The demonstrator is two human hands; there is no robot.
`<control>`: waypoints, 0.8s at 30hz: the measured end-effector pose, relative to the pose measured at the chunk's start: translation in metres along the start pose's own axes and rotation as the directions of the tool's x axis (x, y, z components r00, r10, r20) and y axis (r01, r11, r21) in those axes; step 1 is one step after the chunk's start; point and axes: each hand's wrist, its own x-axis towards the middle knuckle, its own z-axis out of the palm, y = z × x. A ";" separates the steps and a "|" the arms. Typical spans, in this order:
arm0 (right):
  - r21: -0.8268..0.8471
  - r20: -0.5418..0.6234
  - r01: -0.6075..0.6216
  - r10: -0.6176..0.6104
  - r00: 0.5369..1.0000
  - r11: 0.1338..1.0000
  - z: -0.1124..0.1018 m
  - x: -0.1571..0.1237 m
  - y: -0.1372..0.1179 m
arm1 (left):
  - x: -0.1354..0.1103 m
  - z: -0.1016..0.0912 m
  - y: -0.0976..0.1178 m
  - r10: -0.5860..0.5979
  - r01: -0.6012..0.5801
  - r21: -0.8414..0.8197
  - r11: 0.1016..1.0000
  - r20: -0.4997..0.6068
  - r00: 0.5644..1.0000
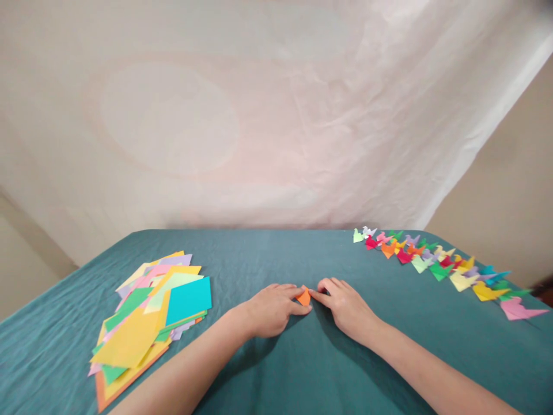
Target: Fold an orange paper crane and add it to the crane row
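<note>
A small folded orange paper piece [304, 297] lies on the teal tablecloth [276, 253] near the front middle. My left hand [274, 309] rests on the cloth with its fingers curled, pinching the piece's left side. My right hand [345, 306] meets it from the right, fingertips pressed on the same piece. Most of the paper is hidden by my fingers.
A loose pile of coloured square papers [151, 311] lies at the left front. A row of several folded paper birds [440, 265] runs along the right side toward the edge. A pale sheet [259, 115] hangs behind the table.
</note>
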 end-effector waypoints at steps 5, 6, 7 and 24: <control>-0.054 -0.005 0.020 -0.020 1.000 0.998 0.001 0.000 -0.002 | -0.002 0.001 0.001 -0.012 0.012 -0.004 1.000 0.006 1.000; -0.053 -0.012 0.034 -0.035 0.999 0.998 0.001 -0.001 -0.003 | -0.002 0.001 0.001 -0.012 0.012 -0.008 1.000 0.004 1.000; -0.043 -0.017 0.051 -0.052 0.999 0.998 0.000 -0.001 -0.003 | -0.002 0.001 0.001 -0.009 0.009 -0.010 1.000 0.005 1.000; 0.124 -0.001 0.145 -0.146 0.989 0.982 -0.001 -0.002 -0.004 | 0.004 0.020 -0.034 -0.175 0.049 -0.501 0.864 -0.207 0.963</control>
